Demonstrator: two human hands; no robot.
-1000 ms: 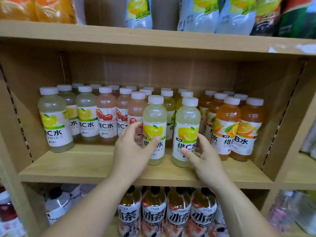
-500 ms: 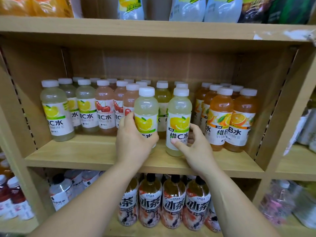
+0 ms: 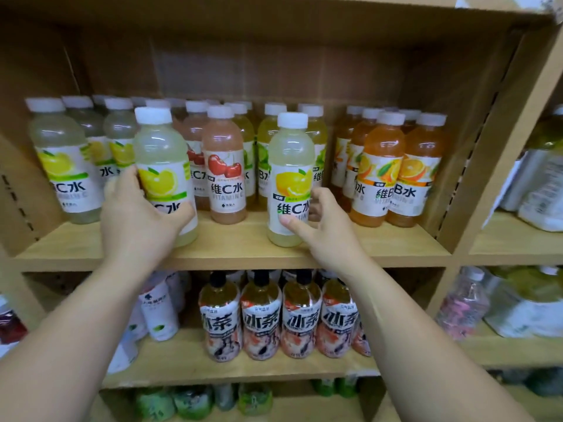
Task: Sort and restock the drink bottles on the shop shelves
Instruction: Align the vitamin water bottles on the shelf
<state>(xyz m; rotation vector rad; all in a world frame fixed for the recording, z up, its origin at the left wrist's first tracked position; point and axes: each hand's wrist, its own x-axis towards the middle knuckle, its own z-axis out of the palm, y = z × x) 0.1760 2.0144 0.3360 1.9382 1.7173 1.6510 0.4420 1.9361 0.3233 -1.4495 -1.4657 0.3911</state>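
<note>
The left hand [image 3: 137,226], gripping a lemon bottle [image 3: 161,166], has moved it leftward along the shelf [image 3: 243,260]. The right hand [image 3: 326,229] curls round a second lemon bottle [image 3: 291,166] standing near the shelf's front edge.

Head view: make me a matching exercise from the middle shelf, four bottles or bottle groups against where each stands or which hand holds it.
Things:
1. left lemon bottle
2. right lemon bottle
3. front cherry bottle
4. front orange bottles

Places:
A. held by the right hand
B. right end of the middle shelf, untouched
C. gripped by the left hand
D. stands free between the two lemon bottles

Pairs: 1-C, 2-A, 3-D, 4-B.
</note>
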